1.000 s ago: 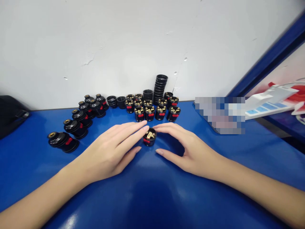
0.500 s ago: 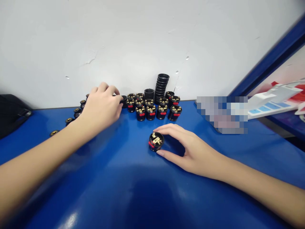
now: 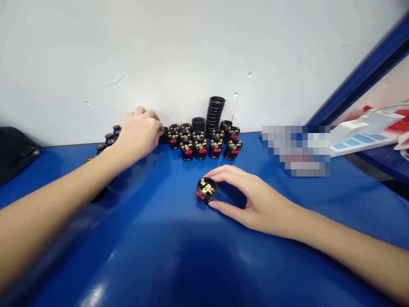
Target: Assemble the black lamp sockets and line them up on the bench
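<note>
Barely anything shifted in the last half second: the left hand (image 3: pixel 139 133) has crept a touch further toward the back wall, and the loose socket base (image 3: pixel 206 190) has scooted slightly left under the other hand.

Going from the left, there's a black bag (image 3: pixel 15 151) at the table's edge, then a row of assembled black lamp holders (image 3: pixel 110 138), mostly hidden behind the left forearm. The left hand's fingers are curled down over the black rings (image 3: pixel 164 135) by the wall; can't tell if it's actually got one. Next come the cluster of open socket bases (image 3: pixel 200 145) with brass contacts and red tabs, and a tall stack of black threaded rings (image 3: pixel 214 116) behind them.

Out front on the blue table (image 3: pixel 159 247), the right hand (image 3: pixel 252 200) cups that single base loosely, thumb and fingertips touching its side, not lifting it.
</note>
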Demonstrator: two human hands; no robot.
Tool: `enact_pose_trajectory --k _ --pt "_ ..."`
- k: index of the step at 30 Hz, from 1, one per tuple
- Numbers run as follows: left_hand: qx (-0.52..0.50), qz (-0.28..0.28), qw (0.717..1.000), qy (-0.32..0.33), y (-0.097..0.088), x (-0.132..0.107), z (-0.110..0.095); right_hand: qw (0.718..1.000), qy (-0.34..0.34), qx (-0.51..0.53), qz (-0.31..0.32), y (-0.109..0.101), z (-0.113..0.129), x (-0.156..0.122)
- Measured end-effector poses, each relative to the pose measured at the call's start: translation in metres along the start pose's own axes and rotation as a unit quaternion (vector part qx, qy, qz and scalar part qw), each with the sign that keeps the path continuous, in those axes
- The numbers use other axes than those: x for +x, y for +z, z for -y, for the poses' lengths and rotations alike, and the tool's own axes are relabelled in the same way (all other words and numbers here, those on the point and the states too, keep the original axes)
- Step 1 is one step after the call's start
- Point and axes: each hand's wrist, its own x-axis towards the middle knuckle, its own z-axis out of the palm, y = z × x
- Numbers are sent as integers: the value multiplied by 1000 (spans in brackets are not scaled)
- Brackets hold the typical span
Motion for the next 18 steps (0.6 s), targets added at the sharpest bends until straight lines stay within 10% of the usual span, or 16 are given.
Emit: enact_pose_trajectory --k 7,18 --pt "-53 -124 991 23 -8 -19 -5 996 70 43 -31 -2 2 -1" --pt "-227 -226 937 142 -17 -87 -92 965 -5 209 -157 8 3 -2"
